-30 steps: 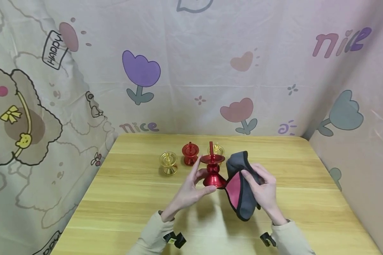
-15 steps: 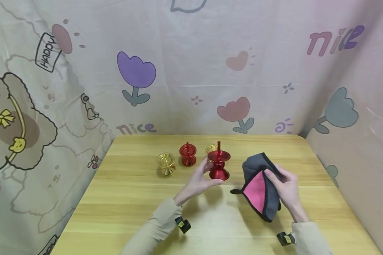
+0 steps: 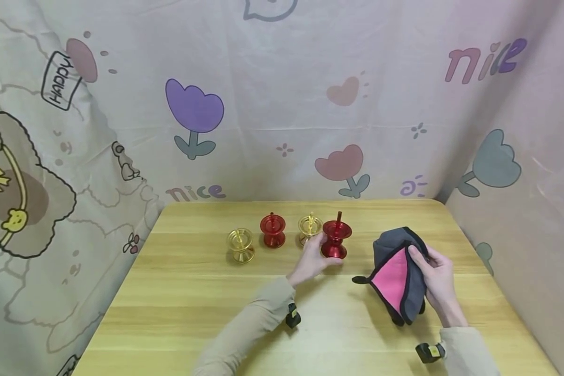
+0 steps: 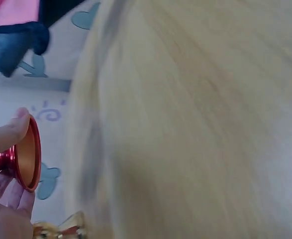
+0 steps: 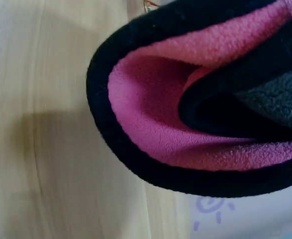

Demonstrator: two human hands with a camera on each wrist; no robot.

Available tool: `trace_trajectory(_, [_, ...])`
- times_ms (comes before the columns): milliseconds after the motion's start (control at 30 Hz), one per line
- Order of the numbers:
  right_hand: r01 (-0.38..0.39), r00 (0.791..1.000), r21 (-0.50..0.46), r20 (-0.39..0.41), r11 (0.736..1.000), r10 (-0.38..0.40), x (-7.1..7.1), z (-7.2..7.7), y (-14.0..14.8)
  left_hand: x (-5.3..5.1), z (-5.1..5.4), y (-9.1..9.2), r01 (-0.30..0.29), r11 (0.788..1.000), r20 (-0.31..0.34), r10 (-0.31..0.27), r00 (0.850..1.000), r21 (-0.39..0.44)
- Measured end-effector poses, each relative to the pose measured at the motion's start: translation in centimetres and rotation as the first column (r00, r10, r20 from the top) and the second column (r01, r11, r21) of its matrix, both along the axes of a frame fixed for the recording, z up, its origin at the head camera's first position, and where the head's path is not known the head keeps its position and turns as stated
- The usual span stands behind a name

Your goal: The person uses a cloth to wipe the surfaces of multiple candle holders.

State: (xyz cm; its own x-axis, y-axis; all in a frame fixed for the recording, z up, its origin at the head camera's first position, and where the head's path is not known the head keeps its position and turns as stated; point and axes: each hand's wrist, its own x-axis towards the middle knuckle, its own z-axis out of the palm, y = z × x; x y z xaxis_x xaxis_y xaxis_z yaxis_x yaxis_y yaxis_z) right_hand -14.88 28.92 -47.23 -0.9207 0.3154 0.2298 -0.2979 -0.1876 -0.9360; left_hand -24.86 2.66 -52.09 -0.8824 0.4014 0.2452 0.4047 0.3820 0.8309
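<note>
- Left hand [image 3: 310, 262]: grasping red candle holder [image 3: 336, 238], upright, right end of the row; hollow underside shows, so judged raised off tabletop [image 3: 183, 318].
- Right hand [image 3: 437, 279]: gripping folded grey-pink cloth [image 3: 394, 282], farther right, apart from holder.
- Risk: fingers sit close beside gold candle holder [image 3: 310, 224]; leftward drift could topple it.
- Risk: uneven set-down or early release could tip red candle holder.
</note>
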Motion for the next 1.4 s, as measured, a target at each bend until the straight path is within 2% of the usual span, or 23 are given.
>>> trace_trajectory(167, [0.001, 1.0, -0.007, 0.01, 1.0, -0.001, 0.1, -0.2, 0.5, -1.4, -1.6, 1.9, -0.048, 0.995, -0.039, 0.045, 0.998, -0.082])
trace_trajectory(300, [0.014, 1.0, -0.013, 0.016, 1.0, -0.014, 0.2, -0.3, 0.6, -2.3, -2.6, 2.7, -0.059, 0.988, -0.052, 0.053, 0.997, -0.14])
trace_trajectory(400, [0.023, 1.0, -0.011, 0.018, 1.0, -0.023, 0.2, -0.3, 0.8, -2.9, -3.0, 3.2, -0.068, 0.987, -0.05, 0.061, 0.997, -0.149])
trace_trajectory(633, [0.026, 0.999, -0.02, 0.02, 0.999, -0.026, 0.3, -0.3, 0.7, -3.4, -3.8, 4.3, -0.146, 0.98, -0.073, 0.137, 0.988, -0.133])
trace_trajectory(700, [0.032, 0.999, -0.02, 0.02, 0.999, -0.032, 0.4, -0.3, 0.6, -3.5, -3.9, 4.6, -0.155, 0.98, -0.057, 0.149, 0.987, -0.125])
trace_trajectory(867, [0.041, 0.999, -0.017, 0.029, 0.999, -0.041, 0.4, -0.3, 0.7, -3.5, -4.0, 5.2, -0.15, 0.981, -0.013, 0.15, 0.989, -0.126])
trace_trajectory(1000, [0.044, 0.998, -0.017, 0.033, 0.999, -0.044, 0.3, -0.3, 0.5, -3.5, -3.7, 5.2, -0.135, 0.978, -0.031, 0.131, 0.991, -0.156])
trace_trajectory(1167, [0.041, 0.999, -0.026, 0.034, 0.999, -0.04, 0.3, -0.3, 0.2, -3.3, -3.5, 4.9, -0.115, 0.981, -0.019, 0.113, 0.993, -0.157])
trace_trajectory(1300, [0.033, 0.999, -0.04, 0.03, 0.999, -0.032, 0.1, -0.3, -0.2, -2.7, -2.9, 4.1, -0.113, 0.986, 0.013, 0.116, 0.993, -0.12])
trace_trajectory(1400, [0.038, 0.999, -0.055, 0.035, 0.998, -0.036, -0.1, -0.3, -0.5, -1.9, -2.1, 3.1, -0.121, 0.991, 0.072, 0.125, 0.99, -0.065])
